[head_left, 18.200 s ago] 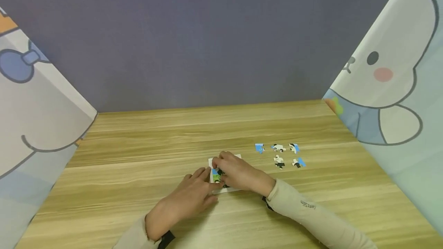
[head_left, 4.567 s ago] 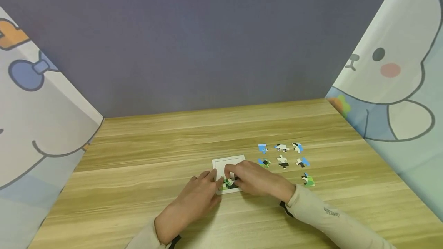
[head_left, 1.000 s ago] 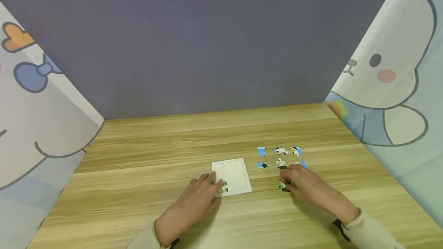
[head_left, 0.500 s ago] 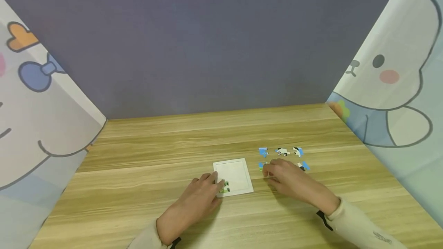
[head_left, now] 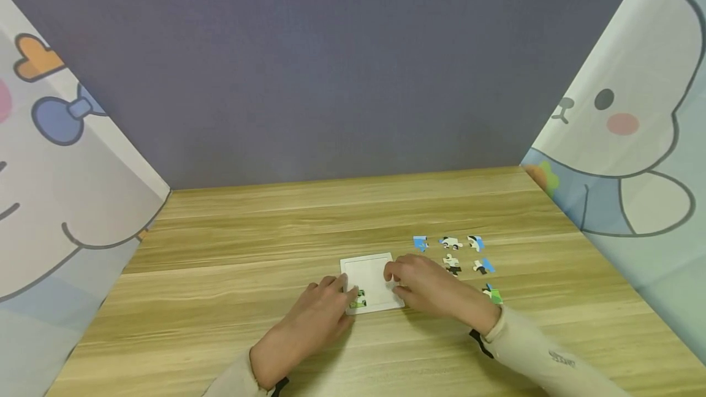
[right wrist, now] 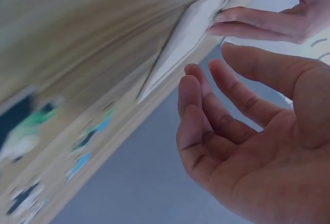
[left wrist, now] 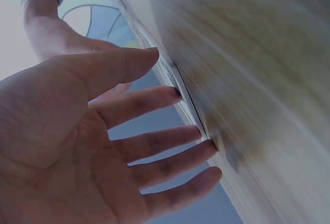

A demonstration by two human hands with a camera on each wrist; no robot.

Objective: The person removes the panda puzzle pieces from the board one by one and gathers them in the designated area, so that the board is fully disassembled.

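Note:
A white square puzzle tray (head_left: 375, 274) lies on the table with one green-and-black puzzle piece (head_left: 358, 299) in its near left corner. My left hand (head_left: 309, 323) rests its fingertips along the tray's left side; its fingers look nearly straight in the left wrist view. Over the tray's right edge hovers my right hand (head_left: 432, 287), fingers loosely bent, thumb apart, nothing seen between them in the right wrist view. Further right lie loose panda puzzle pieces, among them a blue corner piece (head_left: 421, 243), a white-and-black piece (head_left: 451, 264) and a green piece (head_left: 493, 293).
In the right wrist view, a blue-and-green piece (right wrist: 94, 131) and a blurred green-black piece (right wrist: 31, 126) lie on the wooden table (head_left: 248, 250); the right hand covers them in the head view. A grey panel (head_left: 342, 66) stands at the back, with cartoon-printed sides left and right.
Over the longer span, pieces have left the tray for the table at right. In the last second my right hand let go of a green-black piece there and moved left to the tray.

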